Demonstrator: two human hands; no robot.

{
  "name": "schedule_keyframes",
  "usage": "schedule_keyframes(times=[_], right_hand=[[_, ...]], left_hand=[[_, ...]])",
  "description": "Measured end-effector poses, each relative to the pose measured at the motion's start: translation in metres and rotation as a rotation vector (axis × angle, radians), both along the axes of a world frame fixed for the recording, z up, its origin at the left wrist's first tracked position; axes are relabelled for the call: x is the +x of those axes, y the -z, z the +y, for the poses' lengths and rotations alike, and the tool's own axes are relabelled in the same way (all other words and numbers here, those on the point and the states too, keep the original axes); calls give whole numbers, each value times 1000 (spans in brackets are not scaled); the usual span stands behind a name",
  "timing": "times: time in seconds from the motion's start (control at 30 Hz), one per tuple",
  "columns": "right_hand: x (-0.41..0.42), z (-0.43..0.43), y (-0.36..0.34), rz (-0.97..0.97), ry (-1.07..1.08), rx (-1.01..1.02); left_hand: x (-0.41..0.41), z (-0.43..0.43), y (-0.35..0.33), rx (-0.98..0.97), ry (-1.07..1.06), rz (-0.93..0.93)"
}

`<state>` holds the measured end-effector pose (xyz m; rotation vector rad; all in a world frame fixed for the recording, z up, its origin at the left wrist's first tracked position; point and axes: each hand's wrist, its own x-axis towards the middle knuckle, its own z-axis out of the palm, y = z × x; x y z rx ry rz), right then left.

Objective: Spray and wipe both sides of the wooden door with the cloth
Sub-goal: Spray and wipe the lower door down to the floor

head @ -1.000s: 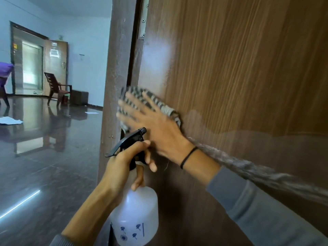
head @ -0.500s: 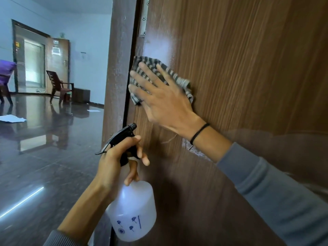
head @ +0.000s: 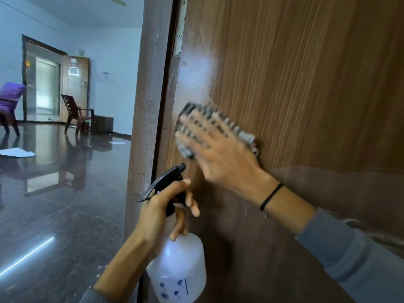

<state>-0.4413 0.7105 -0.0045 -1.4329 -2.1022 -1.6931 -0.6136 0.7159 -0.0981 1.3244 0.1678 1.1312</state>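
Glossy grained wooden door, flat right hand pressing striped cloth, left hand gripping translucent spray bottle

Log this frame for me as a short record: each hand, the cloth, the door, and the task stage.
left hand: grips the spray bottle at its neck, nozzle towards the door
right hand: flat, fingers spread, presses the cloth on the door; motion-blurred
cloth: grey striped, on the door face near the hinged edge, below the hinge
door: wooden, pale sheen above the cloth; wet or glare, cannot tell
stage: wiping this side; other side not visible
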Motion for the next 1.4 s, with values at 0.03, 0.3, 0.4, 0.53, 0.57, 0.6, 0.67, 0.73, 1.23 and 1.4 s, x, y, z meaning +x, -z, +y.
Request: schedule_keyframes(times=[0.03, 0.3, 0.4, 0.53, 0.57, 0.6, 0.67, 0.73, 1.23, 1.4], right_hand=[[-4, -7, -7, 69, -17, 91], [12, -16, 136, 79, 0, -105], [30, -51, 156, 184, -62, -191], [50, -81, 151, 244, 31, -50], [54, -88, 152, 295, 53, 0], [58, -94, 151, 355, 62, 54], [62, -108, 149, 482, 51, 147], [61, -120, 148, 612, -10, 215], [11, -81, 70, 671, -247, 395], [7, -29, 80, 308, 91, 200]], left_hand=[[1, 1, 0, 6, 1, 6], [8, -6, 3, 87, 115, 50], [9, -12, 4, 94, 106, 93], [10, -17, 6, 91, 78, 170], [11, -19, 6, 89, 76, 192], [13, -19, 7, 89, 72, 212], [17, -22, 8, 87, 85, 247], [23, -26, 9, 81, 102, 261], [40, -39, 15, 98, 54, 154], [44, -29, 19, 121, 119, 93]])
